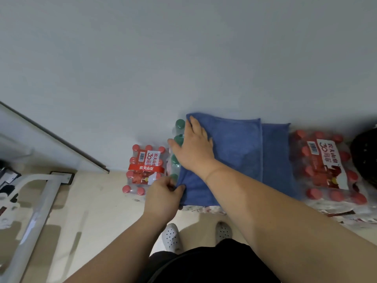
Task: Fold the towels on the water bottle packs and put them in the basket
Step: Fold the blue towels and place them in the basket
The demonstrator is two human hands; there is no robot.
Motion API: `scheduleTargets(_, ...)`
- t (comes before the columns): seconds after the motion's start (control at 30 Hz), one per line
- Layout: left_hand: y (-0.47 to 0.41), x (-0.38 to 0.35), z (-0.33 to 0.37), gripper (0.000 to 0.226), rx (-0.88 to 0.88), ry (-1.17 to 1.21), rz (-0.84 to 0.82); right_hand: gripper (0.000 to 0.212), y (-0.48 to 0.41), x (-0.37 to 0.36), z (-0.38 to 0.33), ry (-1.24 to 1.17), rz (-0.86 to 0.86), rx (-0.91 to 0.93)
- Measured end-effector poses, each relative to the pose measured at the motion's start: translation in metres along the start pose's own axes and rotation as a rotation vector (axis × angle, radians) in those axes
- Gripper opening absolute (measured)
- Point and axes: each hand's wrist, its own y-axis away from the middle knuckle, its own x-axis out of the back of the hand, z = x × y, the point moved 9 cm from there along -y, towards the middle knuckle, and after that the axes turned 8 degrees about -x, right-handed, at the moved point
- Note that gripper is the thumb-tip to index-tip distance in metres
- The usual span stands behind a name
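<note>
Left hand [163, 196] grip: thumb and fingers pinched on the near-left corner of the blue towel [234, 152]. Right hand [194, 149] grip apart, fingers straight, palm flat on the towel's left edge. We count 1 towel, a fold edge running across it, lying on the green-cap pack [175, 166] with 4 green caps showing. 2 red-cap packs: left red-cap pack [143, 168] on the floor [98, 211], just beside the green-cap one; right red-cap pack [326, 166] touching the towel's right side. All 3 packs sit against the wall [183, 58]. Dark object [365, 158] at the right edge; we can't tell what it is. 2 white shoes [171, 235] below.
</note>
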Motion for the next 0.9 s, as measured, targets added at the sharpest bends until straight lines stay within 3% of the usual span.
scheduleTargets(0.27, -0.013, 0.059, -0.044, 0.021, 0.057, 0.015, 0.023, 0.081, -0.005, -0.056, -0.053, 0.075, -0.092, 0.125)
scheduleTargets(0.4, -0.02, 0.058, -0.053, 0.023, 0.077, 0.032, -0.048, 0.072, -0.002, -0.04, -0.041, -0.018, -0.079, 0.214)
scheduleTargets(0.47, -0.023, 0.062, -0.05, 0.022, 0.047, -0.008, 0.003, 0.069, 0.0, -0.02, -0.02, -0.018, -0.003, 0.236)
scheduleTargets(0.6, -0.03, 0.066, -0.014, 0.023, -0.175, -0.097, 0.127, 0.07, -0.001, 0.021, 0.061, 0.062, 0.167, 0.035)
scheduleTargets(0.7, -0.028, 0.041, 0.03, 0.022, -0.392, -0.167, 0.081, 0.079, 0.006, 0.036, 0.131, 0.215, 0.133, -0.155)
scheduleTargets(0.9, -0.009, -0.042, 0.094, 0.024, -0.681, -0.331, -0.102, 0.091, 0.016, 0.041, 0.18, 0.339, 0.074, -0.099)
